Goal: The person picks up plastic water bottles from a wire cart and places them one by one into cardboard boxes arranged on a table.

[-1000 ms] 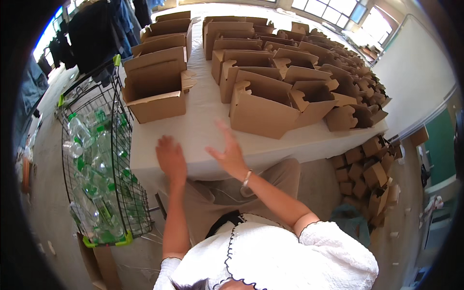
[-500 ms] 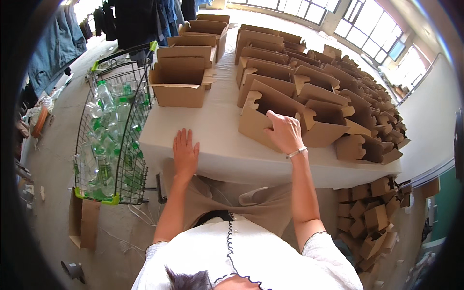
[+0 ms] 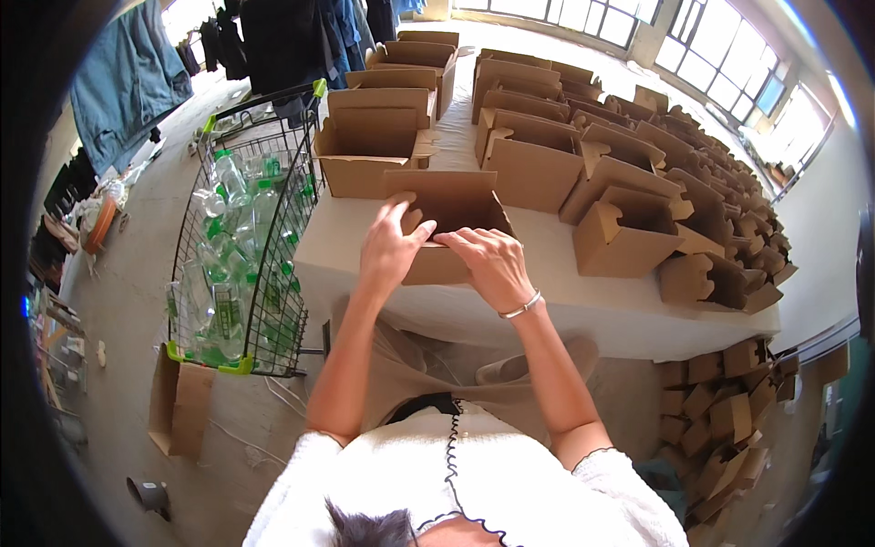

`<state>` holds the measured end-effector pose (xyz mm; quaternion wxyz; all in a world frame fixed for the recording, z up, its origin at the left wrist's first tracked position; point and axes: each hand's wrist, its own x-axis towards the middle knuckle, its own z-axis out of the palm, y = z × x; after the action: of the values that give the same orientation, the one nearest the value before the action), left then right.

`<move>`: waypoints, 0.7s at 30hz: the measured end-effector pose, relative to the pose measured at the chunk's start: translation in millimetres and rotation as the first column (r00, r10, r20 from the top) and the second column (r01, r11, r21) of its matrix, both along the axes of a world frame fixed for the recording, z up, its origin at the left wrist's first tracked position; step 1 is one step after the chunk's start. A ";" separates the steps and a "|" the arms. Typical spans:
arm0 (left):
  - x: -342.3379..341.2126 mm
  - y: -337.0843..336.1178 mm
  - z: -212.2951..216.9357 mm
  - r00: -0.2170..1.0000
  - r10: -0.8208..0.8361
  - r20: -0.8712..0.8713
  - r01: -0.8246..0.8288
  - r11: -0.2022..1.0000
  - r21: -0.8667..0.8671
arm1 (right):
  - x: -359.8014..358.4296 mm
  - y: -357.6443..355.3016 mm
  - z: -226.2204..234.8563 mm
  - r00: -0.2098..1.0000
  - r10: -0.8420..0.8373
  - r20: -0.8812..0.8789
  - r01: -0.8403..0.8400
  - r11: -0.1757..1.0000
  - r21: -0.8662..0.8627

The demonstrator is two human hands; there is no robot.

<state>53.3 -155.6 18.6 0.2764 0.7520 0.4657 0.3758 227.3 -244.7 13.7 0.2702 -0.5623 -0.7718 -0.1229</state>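
An open-topped brown cardboard box (image 3: 439,266) stands at the near edge of the white-covered table, right in front of me. Its far flap rises upright behind the dark opening. My left hand (image 3: 390,251) grips the box's left near corner, fingers over the side and thumb by the near rim. My right hand (image 3: 492,267), with a bracelet at the wrist, is closed over the near rim toward the right corner. Part of its fingertips is hidden inside the opening. Close beyond my left hand is another open cardboard box (image 3: 374,175).
Rows of open boxes (image 3: 538,155) fill the table's right side, packed tightly farther back. A wire cart (image 3: 251,273) of clear bottles with green caps stands left of the table. More boxes (image 3: 720,410) lie piled on the floor at right. Dark clothes (image 3: 292,46) hang behind.
The box my right hand was on at the right has come left to the table's middle front. My left hand has risen from the tabletop onto it.
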 end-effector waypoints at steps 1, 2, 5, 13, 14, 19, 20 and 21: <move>-1.8 9.6 -1.8 0.990 0.009 -0.142 0.003 0.997 0.083 | -2.2 -2.1 -1.5 1.000 -0.012 -0.020 0.012 1.000 -0.005; -5.0 11.9 -2.2 0.976 0.022 -0.218 -0.012 0.999 0.044 | -8.6 -4.7 -9.1 0.999 -0.052 -0.004 0.052 0.998 0.019; 0.4 14.2 7.1 0.941 0.050 -0.334 -0.040 0.999 0.037 | -24.7 -20.1 -36.4 0.988 -0.149 0.042 0.148 0.989 0.029; -7.8 23.7 -35.0 0.948 0.227 -0.223 -0.212 0.973 0.090 | -1.4 1.3 -26.9 0.908 -0.400 -0.123 0.400 0.916 -0.025; -13.9 29.2 -47.1 0.950 0.245 -0.195 -0.230 0.969 0.093 | 1.3 -0.2 -28.4 0.898 -0.430 -0.100 0.430 0.903 -0.018; -28.2 35.5 -81.5 0.628 0.284 0.725 0.314 0.760 -0.569 | 10.5 -3.5 -39.0 0.814 -0.554 -0.173 0.518 0.828 -0.212; -27.4 41.0 -91.9 0.559 0.344 0.754 0.396 0.688 -0.608 | 14.1 -0.4 -43.1 0.834 -0.511 -0.209 0.477 0.857 -0.193; -28.5 42.2 -97.6 0.489 0.413 0.768 0.479 0.610 -0.632 | 13.9 0.1 -41.6 0.835 -0.496 -0.239 0.444 0.863 -0.240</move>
<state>24.8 -113.5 -79.0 0.7803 0.2562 0.3548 0.4468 241.1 -244.6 -27.9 0.2925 -0.7683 -0.5684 -0.0331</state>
